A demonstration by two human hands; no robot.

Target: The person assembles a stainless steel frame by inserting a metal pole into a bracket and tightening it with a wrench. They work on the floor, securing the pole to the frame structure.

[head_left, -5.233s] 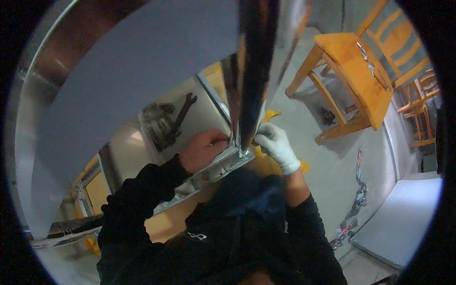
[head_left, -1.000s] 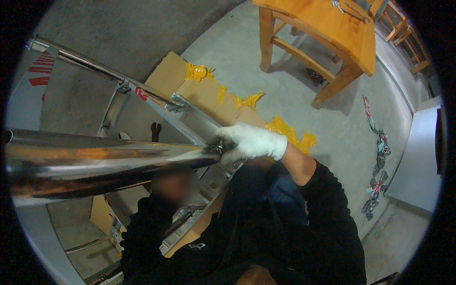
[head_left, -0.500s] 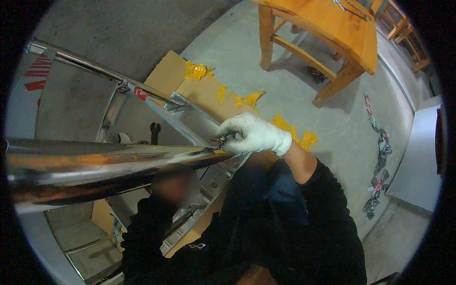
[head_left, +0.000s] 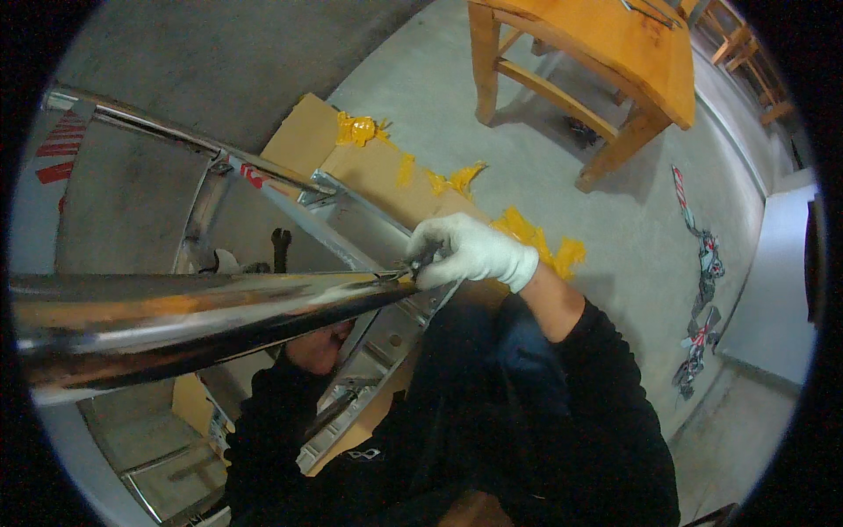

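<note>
A thick, shiny metal tube (head_left: 176, 325) runs from the left edge to the middle of the view. At its right end my right hand (head_left: 474, 253), in a white knit glove, has thumb and fingers curled round a small dark metal part (head_left: 428, 255). Details of that part are hidden by the glove. My left hand (head_left: 318, 350) is below the tube, beside the metal frame (head_left: 386, 338); the tube covers its fingers. The frame passes under the tube's right end and rests over cardboard (head_left: 299, 140).
Beyond the frame, a dark open-ended wrench (head_left: 281, 250) shows. Yellow tape (head_left: 457, 180) clings to the cardboard. A wooden chair (head_left: 597, 53) with metal tools on its seat stands at the far right. Crumpled striped wrapping (head_left: 702, 263) lies on the floor near a white panel (head_left: 773, 290).
The tube's left part sits slightly lower in view. My left hand has shifted a little down and left. My right hand stays at the tube's end, its fingers slightly repositioned.
</note>
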